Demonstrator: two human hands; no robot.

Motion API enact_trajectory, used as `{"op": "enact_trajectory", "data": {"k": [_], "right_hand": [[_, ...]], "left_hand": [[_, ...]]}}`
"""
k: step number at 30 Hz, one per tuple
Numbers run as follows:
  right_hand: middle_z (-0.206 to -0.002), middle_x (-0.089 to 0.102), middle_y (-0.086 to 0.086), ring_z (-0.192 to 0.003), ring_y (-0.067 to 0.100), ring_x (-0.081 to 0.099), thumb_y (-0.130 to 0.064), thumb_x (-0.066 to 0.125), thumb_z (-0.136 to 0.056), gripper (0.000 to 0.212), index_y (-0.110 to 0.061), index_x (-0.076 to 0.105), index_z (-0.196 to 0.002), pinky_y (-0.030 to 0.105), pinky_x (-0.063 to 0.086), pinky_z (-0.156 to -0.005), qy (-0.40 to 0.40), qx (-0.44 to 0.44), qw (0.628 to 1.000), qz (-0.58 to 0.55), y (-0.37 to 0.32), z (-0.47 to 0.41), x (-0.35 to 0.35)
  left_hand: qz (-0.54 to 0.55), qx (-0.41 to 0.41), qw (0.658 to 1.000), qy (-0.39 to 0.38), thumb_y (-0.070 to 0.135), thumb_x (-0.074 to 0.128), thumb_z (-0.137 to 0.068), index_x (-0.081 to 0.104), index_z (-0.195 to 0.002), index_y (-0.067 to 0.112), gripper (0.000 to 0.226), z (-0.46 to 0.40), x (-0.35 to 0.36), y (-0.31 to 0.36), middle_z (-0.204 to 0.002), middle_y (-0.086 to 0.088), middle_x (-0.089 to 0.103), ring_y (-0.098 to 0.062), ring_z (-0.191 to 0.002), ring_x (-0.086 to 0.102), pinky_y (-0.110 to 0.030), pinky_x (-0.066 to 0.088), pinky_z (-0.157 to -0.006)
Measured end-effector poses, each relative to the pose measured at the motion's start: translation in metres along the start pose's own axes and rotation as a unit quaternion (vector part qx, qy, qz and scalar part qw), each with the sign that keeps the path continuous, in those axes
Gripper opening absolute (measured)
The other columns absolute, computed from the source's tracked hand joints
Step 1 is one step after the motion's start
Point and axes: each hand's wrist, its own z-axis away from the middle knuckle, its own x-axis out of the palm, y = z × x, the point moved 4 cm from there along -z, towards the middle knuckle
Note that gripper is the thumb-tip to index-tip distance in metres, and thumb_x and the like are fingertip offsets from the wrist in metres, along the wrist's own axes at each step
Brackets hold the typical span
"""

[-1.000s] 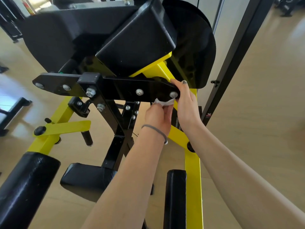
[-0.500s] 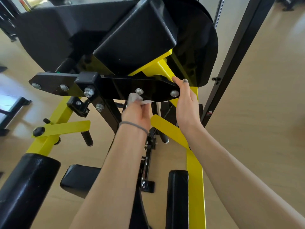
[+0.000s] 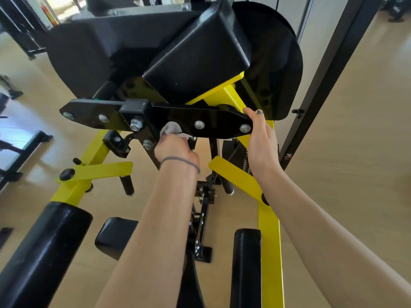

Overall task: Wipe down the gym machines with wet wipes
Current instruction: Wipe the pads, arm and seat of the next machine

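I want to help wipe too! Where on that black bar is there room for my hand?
Free: the bar between the wipe and the right hand, around one bolt; also its far left end. Crowded: the middle bracket, where the left hand works.

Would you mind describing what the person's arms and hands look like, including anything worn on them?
Both forearms are bare, with no sleeves or gloves in view. The left hand has a thin grey elastic band around its wrist. The right hand wears nothing visible; one nail of its fingers carries dark, chipped polish.
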Motion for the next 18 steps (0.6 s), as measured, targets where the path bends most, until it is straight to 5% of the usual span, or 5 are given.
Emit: {"op": "enact_trajectory", "data": {"k": [4,6,10,14,18], "right_hand": [[-0.116,0.060,0.011,-0.102,0.003,0.054,-0.040,0.023,-0.111,0.046,-0.030,0.052,-0.146,0.010,0.039,-0.062,0.006,-0.010,1.000,0.022,0.004,-0.004,0.000],[-0.094,0.055,-0.018,-0.096,0.000,0.057,-0.042,0.024,-0.110,0.046,-0.033,0.052,-0.145,0.015,0.037,-0.086,0.019,-0.008,0.999,0.027,0.008,-0.007,0.000],[-0.098,0.058,-0.008,-0.082,0.003,0.052,-0.043,0.025,-0.110,0.043,-0.035,0.054,-0.141,0.036,0.040,-0.098,0.027,-0.009,0.999,0.026,0.008,-0.005,0.002],[-0.096,0.046,-0.029,-0.092,-0.010,0.045,-0.040,0.026,-0.110,0.044,-0.032,0.052,-0.145,0.023,0.030,-0.094,0.030,-0.007,0.999,0.031,0.009,-0.006,0.004],[-0.093,0.046,-0.029,-0.084,-0.017,0.048,-0.039,0.026,-0.110,0.043,-0.033,0.052,-0.144,0.008,0.031,-0.076,0.029,-0.009,0.999,0.035,0.011,-0.009,0.004]], "left_hand": [[-0.025,0.129,0.991,0.014,0.003,0.040,-0.101,0.053,-0.132,-0.010,0.035,0.025,0.011,-0.008,-0.096,-0.023,0.063,-0.038,-0.075,0.058,-0.050,0.053,-0.084],[-0.079,0.246,0.966,0.021,0.002,0.045,-0.099,0.065,-0.109,0.005,0.023,0.026,0.013,-0.005,-0.096,-0.012,0.066,-0.019,-0.081,0.063,-0.030,0.052,-0.074],[-0.156,0.383,0.910,-0.006,0.011,0.056,-0.096,0.058,-0.106,0.012,0.009,0.018,0.012,0.011,-0.109,-0.009,0.061,-0.013,-0.091,0.062,-0.023,0.054,-0.078],[-0.273,0.452,0.849,-0.029,0.011,0.049,-0.100,0.051,-0.105,0.007,0.008,0.019,0.012,0.006,-0.116,-0.009,0.049,-0.007,-0.086,0.051,-0.006,0.041,-0.072],[-0.325,0.426,0.843,-0.052,0.020,0.045,-0.103,0.048,-0.104,0.005,0.015,0.011,0.007,-0.004,-0.117,-0.010,0.045,-0.008,-0.083,0.045,-0.004,0.037,-0.070]]}}
